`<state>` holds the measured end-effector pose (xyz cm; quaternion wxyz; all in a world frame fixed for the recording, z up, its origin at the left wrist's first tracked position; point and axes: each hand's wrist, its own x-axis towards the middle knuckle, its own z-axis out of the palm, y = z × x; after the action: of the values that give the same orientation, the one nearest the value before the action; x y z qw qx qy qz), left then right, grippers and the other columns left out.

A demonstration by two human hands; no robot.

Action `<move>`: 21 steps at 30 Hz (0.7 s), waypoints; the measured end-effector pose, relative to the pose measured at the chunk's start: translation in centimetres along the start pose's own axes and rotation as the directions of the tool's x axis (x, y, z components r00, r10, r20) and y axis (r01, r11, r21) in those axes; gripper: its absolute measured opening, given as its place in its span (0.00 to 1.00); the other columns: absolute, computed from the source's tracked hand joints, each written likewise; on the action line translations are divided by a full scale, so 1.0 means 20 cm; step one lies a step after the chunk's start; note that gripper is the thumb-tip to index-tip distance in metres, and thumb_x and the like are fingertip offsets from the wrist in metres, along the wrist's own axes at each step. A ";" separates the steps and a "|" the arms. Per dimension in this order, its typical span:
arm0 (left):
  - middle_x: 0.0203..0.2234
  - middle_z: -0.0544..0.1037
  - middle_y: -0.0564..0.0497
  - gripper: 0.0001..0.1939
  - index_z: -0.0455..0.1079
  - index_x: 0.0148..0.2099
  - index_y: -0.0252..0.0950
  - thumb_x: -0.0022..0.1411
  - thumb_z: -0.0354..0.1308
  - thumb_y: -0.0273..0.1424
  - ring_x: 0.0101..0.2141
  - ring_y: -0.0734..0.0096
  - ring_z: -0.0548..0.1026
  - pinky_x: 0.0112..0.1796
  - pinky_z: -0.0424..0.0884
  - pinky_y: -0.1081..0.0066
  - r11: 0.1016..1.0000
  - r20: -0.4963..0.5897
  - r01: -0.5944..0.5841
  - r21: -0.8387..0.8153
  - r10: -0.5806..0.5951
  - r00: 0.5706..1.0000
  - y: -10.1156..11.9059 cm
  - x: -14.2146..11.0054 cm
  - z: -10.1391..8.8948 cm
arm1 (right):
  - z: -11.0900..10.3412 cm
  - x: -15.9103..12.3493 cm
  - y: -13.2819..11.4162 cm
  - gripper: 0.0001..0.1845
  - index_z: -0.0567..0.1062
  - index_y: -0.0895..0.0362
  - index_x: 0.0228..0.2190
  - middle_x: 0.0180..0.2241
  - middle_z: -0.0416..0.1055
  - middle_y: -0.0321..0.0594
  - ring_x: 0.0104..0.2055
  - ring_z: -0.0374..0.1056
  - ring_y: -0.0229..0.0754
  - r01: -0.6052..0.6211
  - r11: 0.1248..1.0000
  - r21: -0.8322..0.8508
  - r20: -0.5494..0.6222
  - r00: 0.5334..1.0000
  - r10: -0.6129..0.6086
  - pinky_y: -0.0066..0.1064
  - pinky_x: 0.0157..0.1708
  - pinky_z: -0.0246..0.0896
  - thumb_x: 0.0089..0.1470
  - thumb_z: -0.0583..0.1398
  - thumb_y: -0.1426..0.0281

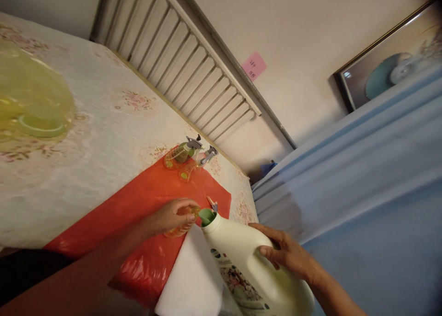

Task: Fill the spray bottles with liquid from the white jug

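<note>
Left hand [181,214]: fingers curling inward, closing around the neck of a clear bottle [177,231] with amber contents; thumb and forefinger are pinching near its mouth, the remaining fingers largely hiding from view. The bottle is leaning above a red plastic sheet [138,210], its mouth meeting or nearly meeting a green spout [207,217]; actual contact is staying unclear.

Right hand [285,251]: fingers bending around the handle side of a large cream jug [238,242], moderately apart from one another, some tips disappearing behind the plastic. The jug is tilting, its neck and green spout pointing toward the left hand, its printed label facing the viewer.

Surroundings: two trigger spray bottles, one [176,157] just beside the other [189,171], are standing near the far edge of the red sheet. A small dark-and-pale object [213,204], too small to identify, is showing just beyond the jug's mouth. A white block-like item [193,272] is lying by the sheet, the jug partly covering it. A yellow basin [37,95] is sitting well apart on the floral tablecloth [103,136]. A slatted rail [172,53] is bordering the table, a pink note [254,66] sticking to the wall above. Blue fabric [373,168] is hanging at right.

Obstruction: the left forearm is crossing the red sheet, concealing part of it.
</note>
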<state>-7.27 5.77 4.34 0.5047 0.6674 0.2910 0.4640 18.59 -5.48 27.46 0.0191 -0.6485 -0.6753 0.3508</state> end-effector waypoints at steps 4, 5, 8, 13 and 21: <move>0.44 0.79 0.49 0.15 0.74 0.45 0.39 0.57 0.59 0.39 0.47 0.62 0.74 0.50 0.67 0.67 1.000 0.012 0.001 -0.013 -0.001 1.000 0.00 0.00 0.00 | 0.00 0.00 0.00 0.39 0.64 0.55 0.60 0.36 0.72 0.41 0.25 0.59 0.34 0.000 1.000 0.002 -0.007 1.000 0.001 0.24 0.19 0.56 0.53 0.61 0.51; 0.44 0.79 0.49 0.15 0.74 0.46 0.39 0.57 0.59 0.39 0.47 0.62 0.74 0.50 0.67 0.67 1.000 0.016 -0.004 -0.017 0.004 1.000 0.00 0.00 0.00 | 0.00 0.00 0.00 0.39 0.64 0.55 0.60 0.35 0.72 0.41 0.24 0.59 0.34 -0.003 1.000 0.003 -0.007 1.000 0.003 0.24 0.19 0.56 0.52 0.61 0.51; 0.43 0.79 0.49 0.15 0.74 0.45 0.39 0.57 0.59 0.38 0.46 0.62 0.75 0.49 0.68 0.67 1.000 0.016 -0.014 -0.021 0.015 1.000 0.00 0.00 0.00 | 0.00 0.01 0.00 0.39 0.65 0.55 0.60 0.36 0.71 0.41 0.24 0.59 0.33 -0.012 1.000 0.008 -0.006 1.000 0.012 0.24 0.19 0.56 0.52 0.61 0.50; 0.43 0.79 0.50 0.15 0.74 0.45 0.39 0.56 0.59 0.39 0.46 0.61 0.75 0.49 0.68 0.67 1.000 0.012 -0.023 -0.010 0.023 1.000 0.00 0.00 0.00 | 0.00 0.01 0.00 0.37 0.66 0.55 0.58 0.36 0.71 0.41 0.24 0.59 0.33 -0.014 1.000 0.007 -0.007 1.000 0.014 0.24 0.19 0.56 0.51 0.61 0.50; 0.42 0.79 0.50 0.14 0.74 0.45 0.39 0.57 0.59 0.38 0.46 0.62 0.74 0.49 0.67 0.67 1.000 0.010 -0.015 -0.015 0.016 1.000 0.01 0.00 0.00 | 0.00 0.00 0.00 0.37 0.66 0.56 0.58 0.38 0.72 0.42 0.25 0.59 0.33 -0.012 1.000 -0.003 -0.008 1.000 0.012 0.23 0.19 0.56 0.52 0.61 0.50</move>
<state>-7.29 5.74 4.50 0.5075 0.6683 0.2797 0.4665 18.52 -5.38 27.48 0.0187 -0.6539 -0.6719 0.3474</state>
